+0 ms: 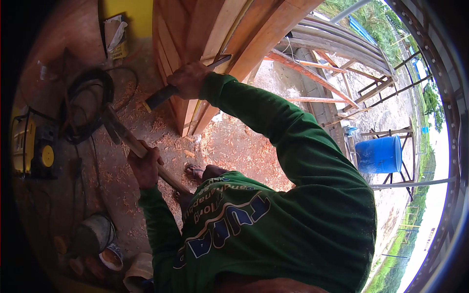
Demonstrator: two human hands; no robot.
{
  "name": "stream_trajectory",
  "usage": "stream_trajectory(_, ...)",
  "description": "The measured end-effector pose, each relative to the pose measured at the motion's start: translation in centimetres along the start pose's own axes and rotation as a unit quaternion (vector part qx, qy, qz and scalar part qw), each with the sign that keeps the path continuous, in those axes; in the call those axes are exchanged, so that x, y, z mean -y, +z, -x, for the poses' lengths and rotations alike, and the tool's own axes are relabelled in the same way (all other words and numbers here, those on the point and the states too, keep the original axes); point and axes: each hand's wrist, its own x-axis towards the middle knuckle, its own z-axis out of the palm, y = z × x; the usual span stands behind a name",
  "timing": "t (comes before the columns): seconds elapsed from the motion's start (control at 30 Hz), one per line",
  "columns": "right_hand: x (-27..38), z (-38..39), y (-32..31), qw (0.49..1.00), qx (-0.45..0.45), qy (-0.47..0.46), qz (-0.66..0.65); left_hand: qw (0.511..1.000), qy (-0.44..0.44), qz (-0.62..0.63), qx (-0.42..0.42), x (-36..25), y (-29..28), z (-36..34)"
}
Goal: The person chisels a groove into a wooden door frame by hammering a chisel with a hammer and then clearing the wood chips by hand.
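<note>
My left hand (144, 165) is closed round the wooden handle of a hammer (128, 138). The hammer's dark head points up and to the left, away from my body. Farther forward, my right hand (190, 80) grips a chisel (161, 97) with a dark handle and a yellowish butt end. Its metal blade reaches to the right, over the edge of a wooden workpiece (195, 36) made of long brown boards. Whether the blade tip touches the wood cannot be made out. The hammer head is apart from the chisel's butt.
Wood shavings (222, 146) litter the floor. At left lie a coiled black hose (88, 105) and a yellow-and-black machine (34, 144). A bucket (93, 234) stands lower left. To the right are stacked timbers (337, 41) and a blue drum (378, 155).
</note>
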Motion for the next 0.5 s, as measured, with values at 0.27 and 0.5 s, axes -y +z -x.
stream_trajectory(0.27, 1.0, -0.2, -0.5, 0.998, 0.058, -0.021, -0.008, 0.999, -0.037, -0.005, -0.036, 1.7, -1.7, 2.7)
stream_trajectory(0.5, -0.1, -2.3, 2.7, 0.987, 0.1, 0.1, 0.073, 0.984, -0.105, -0.083, -0.117, 7.3, -8.8, 10.5)
